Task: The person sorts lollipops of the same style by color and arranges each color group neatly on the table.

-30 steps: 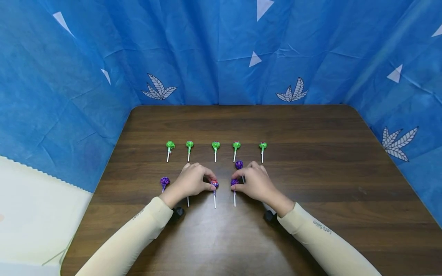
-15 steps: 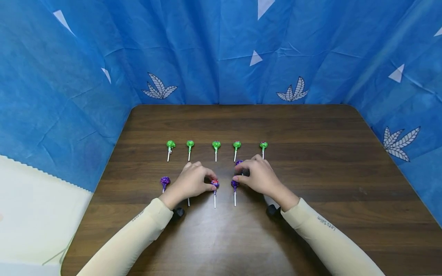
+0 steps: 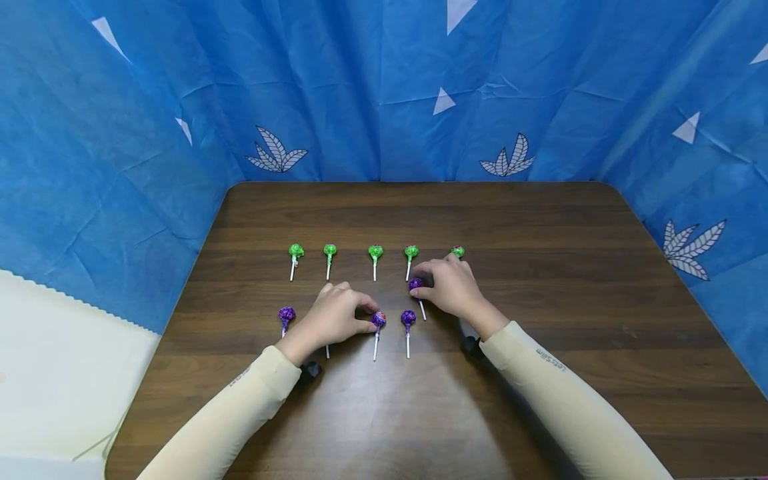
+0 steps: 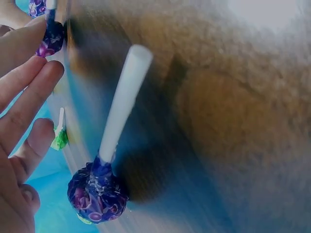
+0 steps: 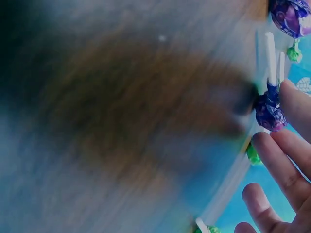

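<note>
My left hand [image 3: 337, 313] pinches the head of a purple-wrapped lollipop [image 3: 379, 320] between thumb and forefinger; its white stick points toward me on the table. Up and to the right, my right hand [image 3: 451, 285] has its thumb and forefinger at either side of another purple lollipop [image 3: 417, 287], whose stick slants down to the right. In the right wrist view that lollipop [image 5: 270, 112] sits between the thumb and fingertips, the other fingers spread. Between the two hands lies a third purple lollipop [image 3: 408, 318], untouched. Under the left wrist, one lollipop shows only its stick [image 3: 327, 351].
Across the wooden table [image 3: 540, 233] runs a row of green lollipops, the leftmost [image 3: 297, 251] angled slightly and the rightmost [image 3: 458, 251] partly behind my right hand. One purple lollipop [image 3: 287, 316] lies left of my left hand. A blue curtain [image 3: 384, 87] hangs behind the table.
My right hand has let go of the lower purple lollipop and moved up to the one above it. The lollipop in my left hand has turned and shifted slightly right.
</note>
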A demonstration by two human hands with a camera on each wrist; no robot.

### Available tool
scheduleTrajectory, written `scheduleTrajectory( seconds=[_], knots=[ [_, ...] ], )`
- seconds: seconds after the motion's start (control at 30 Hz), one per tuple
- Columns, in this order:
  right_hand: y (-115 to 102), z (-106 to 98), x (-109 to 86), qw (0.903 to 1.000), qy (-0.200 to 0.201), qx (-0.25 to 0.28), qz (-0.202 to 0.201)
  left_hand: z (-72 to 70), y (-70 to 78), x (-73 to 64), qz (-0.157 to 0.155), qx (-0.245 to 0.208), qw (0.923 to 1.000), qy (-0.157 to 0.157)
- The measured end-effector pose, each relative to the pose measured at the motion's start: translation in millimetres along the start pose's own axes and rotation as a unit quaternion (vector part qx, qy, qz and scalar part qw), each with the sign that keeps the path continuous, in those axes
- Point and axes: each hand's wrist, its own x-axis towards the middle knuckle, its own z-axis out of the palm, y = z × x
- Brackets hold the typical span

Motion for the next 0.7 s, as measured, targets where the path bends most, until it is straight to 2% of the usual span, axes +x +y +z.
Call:
scheduleTrajectory(
  seconds=[0.23, 0.43, 0.7],
  knots=[
    [-3.4, 0.0, 0.3, 0.9999, -0.007, -0.010, 0.007, 1.0, 2.0, 1.9, 0.004, -0.006, 1.0000, -0.003],
    [0.1, -6.1, -2.4, 0.9999, -0.006, 0.011, 0.012, 1.8, 2.0, 2.7, 0.005, -0.008, 1.0000, 0.002],
    [15.7, -32.8, -27.8, 0.9978, 0.005, 0.058, 0.031, 3.0, -0.3, 1.4, 0.003, -0.012, 0.9999, 0.011]
  ],
)
